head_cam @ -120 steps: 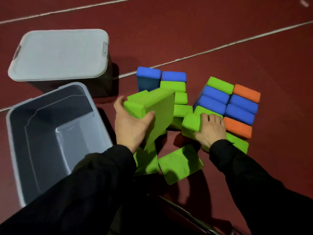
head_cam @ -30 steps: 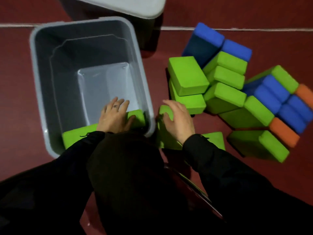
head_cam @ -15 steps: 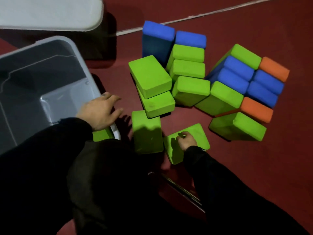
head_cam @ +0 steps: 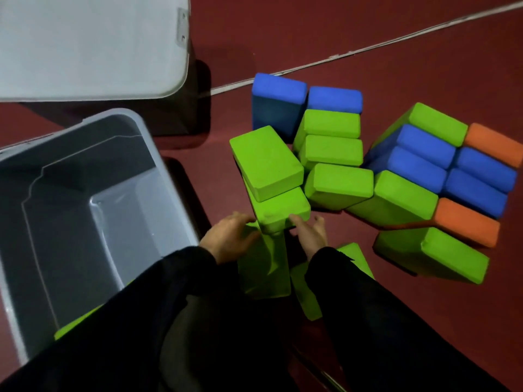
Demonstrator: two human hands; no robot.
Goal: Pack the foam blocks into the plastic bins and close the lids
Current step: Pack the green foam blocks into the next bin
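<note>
At nine o'clock sits the open grey bin (head_cam: pixel 158 154), its lid off; a green block (head_cam: pixel 76 321) shows low inside, mostly hidden by the dark left sleeve (head_cam: pixel 147 321). At eleven o'clock, behind it, a second bin carries a closed pale lid (head_cam: pixel 93 46). Near centre, at about six o'clock of the stack, the left hand (head_cam: pixel 229 241) curls its fingers and thumb round the top of an upright green block (head_cam: pixel 264 267) standing on the red floor (head_cam: pixel 311 38). Just to the right, the right hand (head_cam: pixel 310 236) has its fingers loosely spread, its fingertips touching the near end of the lower green block (head_cam: pixel 283 210) of a two-high stack; the upper green block (head_cam: pixel 266 162) lies across it at twelve o'clock of both hands. A flat green block (head_cam: pixel 356 258) lies under the right wrist. From one to three o'clock the remaining green (head_cam: pixel 339 182), blue (head_cam: pixel 418 168) and orange blocks (head_cam: pixel 467 222) lie heaped together, touching one another.
</note>
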